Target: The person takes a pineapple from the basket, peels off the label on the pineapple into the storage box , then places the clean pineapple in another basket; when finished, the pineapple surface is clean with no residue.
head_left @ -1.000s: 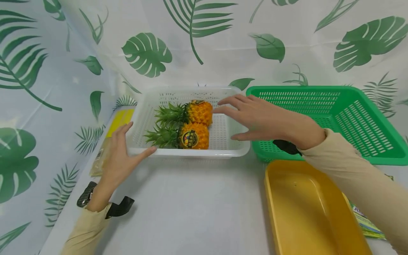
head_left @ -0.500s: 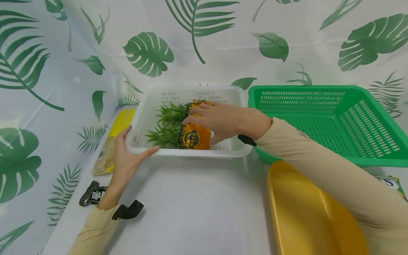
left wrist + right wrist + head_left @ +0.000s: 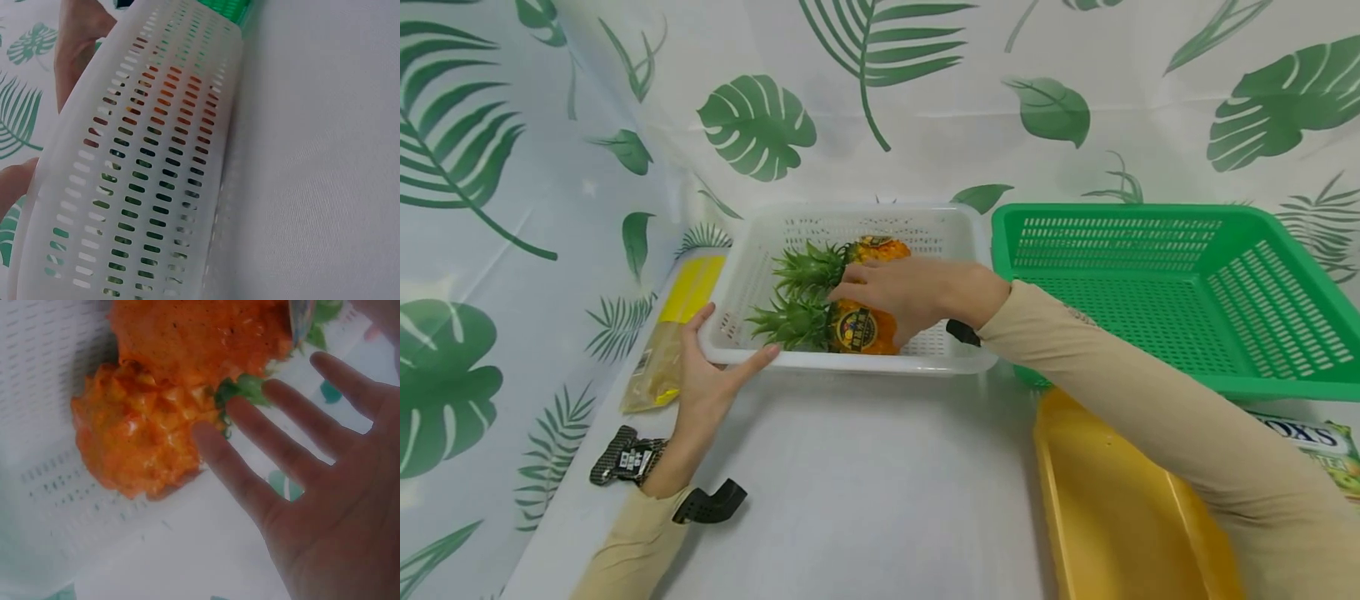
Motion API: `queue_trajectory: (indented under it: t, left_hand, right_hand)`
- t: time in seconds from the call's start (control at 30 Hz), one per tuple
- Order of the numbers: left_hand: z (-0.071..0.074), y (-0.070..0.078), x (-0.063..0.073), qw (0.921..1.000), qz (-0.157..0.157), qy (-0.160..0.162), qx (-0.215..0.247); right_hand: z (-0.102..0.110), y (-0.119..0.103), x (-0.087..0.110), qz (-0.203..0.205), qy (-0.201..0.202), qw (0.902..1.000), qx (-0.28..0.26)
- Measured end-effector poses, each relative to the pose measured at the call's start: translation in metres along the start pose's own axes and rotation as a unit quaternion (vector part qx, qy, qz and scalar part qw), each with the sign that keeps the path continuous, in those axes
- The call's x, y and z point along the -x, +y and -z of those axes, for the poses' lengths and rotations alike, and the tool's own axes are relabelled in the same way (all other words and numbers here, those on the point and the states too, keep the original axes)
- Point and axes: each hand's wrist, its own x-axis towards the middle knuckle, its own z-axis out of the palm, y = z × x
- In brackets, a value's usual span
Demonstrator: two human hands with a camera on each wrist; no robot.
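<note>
Head view: white basket (image 3: 865, 362) standing on a pale table (image 3: 880, 467), two pineapples lying in it side by side. Near pineapple (image 3: 865, 321) carries a round black-and-gold label (image 3: 856, 331); far pineapple (image 3: 880, 247) is partly covered. Both have leafy crowns to the left, orange bodies to the right.

Right hand (image 3: 917, 287) reaches in from the right, over the pair. Right wrist view shows its fingers straight and well spread — gripping nothing; cannot tell whether a fingertip touches the fruit.

Left hand (image 3: 711, 392) at the near left corner of the white basket, thumb held wide of the fingers. Thumb lies at the near rim, fingers at the left wall; hand spread against the corner, not curled round it. Left wrist view: orange and green show through the slotted wall.

Around — yellow-topped packet (image 3: 673, 325) on the left, green basket (image 3: 1172, 211) just right of the white one, orange tray (image 3: 1120, 508) nearer, partly under the right sleeve (image 3: 1150, 400). Printed packet (image 3: 1318, 446) at the right. Leaf-patterned sheet (image 3: 925, 158) behind.
</note>
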Motion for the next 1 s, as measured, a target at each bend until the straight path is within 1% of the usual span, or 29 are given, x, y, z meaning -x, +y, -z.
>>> queue_trajectory:
  t: [0.1,0.27,0.5,0.73,0.9,1.0]
  left_hand:
    - [-0.001,-0.001,0.000,0.9999,0.004,-0.009,0.011]
    - [0.001,-0.001,0.003,0.9998,0.016,-0.005,0.008]
    - [0.000,0.000,0.002,0.9998,0.012,-0.012,0.007]
    - [0.000,0.000,0.002,0.9997,0.019,-0.009,-0.008]
    - [0.000,-0.001,0.001,0.9998,0.014,-0.010,-0.009]
    - [0.000,-0.001,0.001,0.9999,0.010,-0.011,-0.002]
  right_hand:
    - [-0.002,0.001,-0.003,-0.005,-0.014,0.9998,-0.009]
    - [-0.006,0.002,-0.008,-0.007,-0.027,0.9994,-0.022]
    - [-0.009,0.003,-0.010,-0.017,-0.024,0.9992,-0.028]
    - [-0.013,0.004,-0.014,-0.008,-0.020,0.9988,-0.044]
    - [-0.016,0.004,-0.015,-0.001,-0.015,0.9981,-0.059]
    - [-0.018,0.003,-0.017,0.001,-0.014,0.9980,-0.062]
